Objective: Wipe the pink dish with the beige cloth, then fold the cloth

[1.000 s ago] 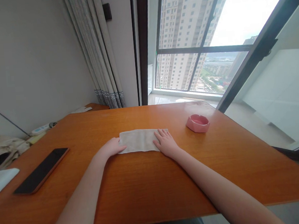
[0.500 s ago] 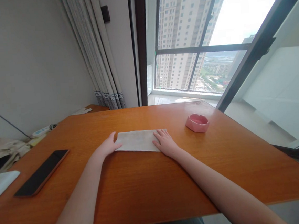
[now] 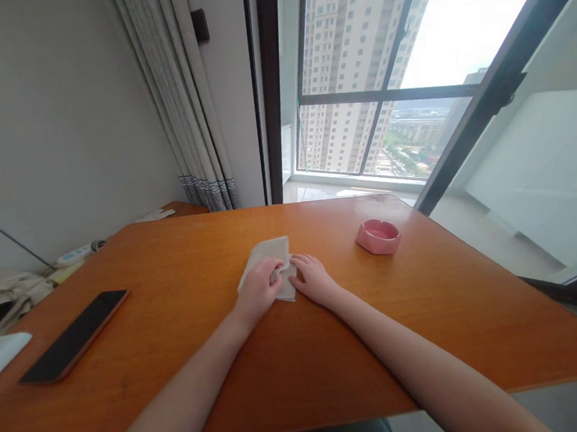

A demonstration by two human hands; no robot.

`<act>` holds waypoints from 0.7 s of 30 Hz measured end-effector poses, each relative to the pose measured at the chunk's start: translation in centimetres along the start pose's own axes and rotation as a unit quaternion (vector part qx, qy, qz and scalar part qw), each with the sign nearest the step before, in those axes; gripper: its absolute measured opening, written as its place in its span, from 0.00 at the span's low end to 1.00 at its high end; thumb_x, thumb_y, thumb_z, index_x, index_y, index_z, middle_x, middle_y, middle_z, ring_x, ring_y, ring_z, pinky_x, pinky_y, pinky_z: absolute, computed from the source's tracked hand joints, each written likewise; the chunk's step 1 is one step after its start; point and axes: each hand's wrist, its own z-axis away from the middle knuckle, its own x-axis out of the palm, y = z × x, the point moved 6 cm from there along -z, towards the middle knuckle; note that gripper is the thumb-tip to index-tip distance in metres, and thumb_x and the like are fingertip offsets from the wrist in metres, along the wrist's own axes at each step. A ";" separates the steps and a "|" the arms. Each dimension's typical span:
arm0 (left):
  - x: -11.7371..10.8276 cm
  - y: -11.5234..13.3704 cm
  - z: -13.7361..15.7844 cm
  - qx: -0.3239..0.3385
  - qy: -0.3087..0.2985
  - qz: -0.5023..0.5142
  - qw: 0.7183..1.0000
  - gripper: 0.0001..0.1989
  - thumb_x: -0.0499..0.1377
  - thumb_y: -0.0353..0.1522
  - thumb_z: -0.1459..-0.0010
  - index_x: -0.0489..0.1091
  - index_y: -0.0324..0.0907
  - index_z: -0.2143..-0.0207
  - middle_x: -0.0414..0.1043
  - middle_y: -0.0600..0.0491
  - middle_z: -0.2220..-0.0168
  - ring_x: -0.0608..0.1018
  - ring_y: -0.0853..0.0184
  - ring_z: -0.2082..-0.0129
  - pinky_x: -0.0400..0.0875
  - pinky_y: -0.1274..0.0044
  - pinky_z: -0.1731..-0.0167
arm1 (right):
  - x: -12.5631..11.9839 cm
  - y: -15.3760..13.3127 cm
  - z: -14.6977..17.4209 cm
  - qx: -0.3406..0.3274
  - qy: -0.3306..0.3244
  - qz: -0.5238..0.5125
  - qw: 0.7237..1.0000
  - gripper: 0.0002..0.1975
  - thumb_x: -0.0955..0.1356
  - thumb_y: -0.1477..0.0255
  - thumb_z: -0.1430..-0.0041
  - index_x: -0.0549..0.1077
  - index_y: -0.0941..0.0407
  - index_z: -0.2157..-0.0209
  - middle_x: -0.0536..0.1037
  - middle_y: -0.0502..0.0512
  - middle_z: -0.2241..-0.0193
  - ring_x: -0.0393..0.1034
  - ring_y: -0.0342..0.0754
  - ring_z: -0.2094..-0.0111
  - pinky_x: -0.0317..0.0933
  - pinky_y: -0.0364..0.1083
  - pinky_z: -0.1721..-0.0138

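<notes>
A white cloth (image 3: 267,249) is bent over on itself on the wooden table (image 3: 300,368), its left part raised and brought across toward the right end. My left hand (image 3: 258,286) pinches the lifted edge between thumb and curled fingers. Against the right end of the cloth rests my right hand (image 3: 314,277), palm down, thumb apart from the fingers, the thumb tip touching the lower layer. Part of the cloth is hidden behind my left hand.
A pink ashtray (image 3: 379,237) stands to the right of my hands. On the left lies a dark phone (image 3: 75,336), with a white object (image 3: 2,355) beside it at the table edge. Behind the table are a grey curtain (image 3: 185,117) and a large window.
My left hand has moved right, carrying the left end of the cloth over, so the flat strip is now doubled. My right hand has stayed near the right end, shifting slightly left.
</notes>
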 end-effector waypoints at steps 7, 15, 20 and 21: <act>3.3 0.6 0.9 0.015 -0.070 -0.040 0.997 0.09 0.53 0.31 0.44 0.68 0.41 0.61 0.72 0.49 0.62 0.73 0.64 0.61 0.67 0.73 0.59 | 0.2 0.5 -0.2 -0.005 0.018 -0.035 0.999 0.18 0.65 0.73 0.50 0.68 0.57 0.54 0.69 0.61 0.50 0.59 0.54 0.46 0.51 0.55 0.45; -1.1 -3.5 -0.9 -0.048 -0.050 -0.100 0.993 0.25 0.38 0.42 0.36 0.60 0.42 0.44 0.62 0.46 0.42 0.63 0.61 0.42 0.55 0.64 0.43 | -2.8 0.1 0.1 0.003 0.171 -0.134 0.976 0.20 0.58 0.74 0.42 0.64 0.58 0.48 0.64 0.62 0.46 0.56 0.50 0.43 0.51 0.53 0.42; 1.9 -6.5 0.1 -0.153 -0.158 -0.146 0.964 0.28 0.39 0.45 0.37 0.52 0.43 0.39 0.45 0.44 0.35 0.49 0.55 0.36 0.41 0.54 0.41 | -2.6 -3.8 0.7 -0.083 0.091 -0.074 0.990 0.19 0.59 0.67 0.38 0.64 0.56 0.47 0.64 0.60 0.45 0.56 0.51 0.43 0.49 0.55 0.41; 2.8 -5.8 0.4 -0.152 -0.153 -0.120 0.969 0.29 0.39 0.45 0.37 0.51 0.42 0.38 0.45 0.42 0.35 0.49 0.55 0.36 0.43 0.56 0.41 | -2.4 -4.3 0.9 -0.088 0.076 -0.054 0.992 0.20 0.58 0.66 0.38 0.64 0.56 0.46 0.64 0.60 0.44 0.56 0.51 0.43 0.47 0.56 0.40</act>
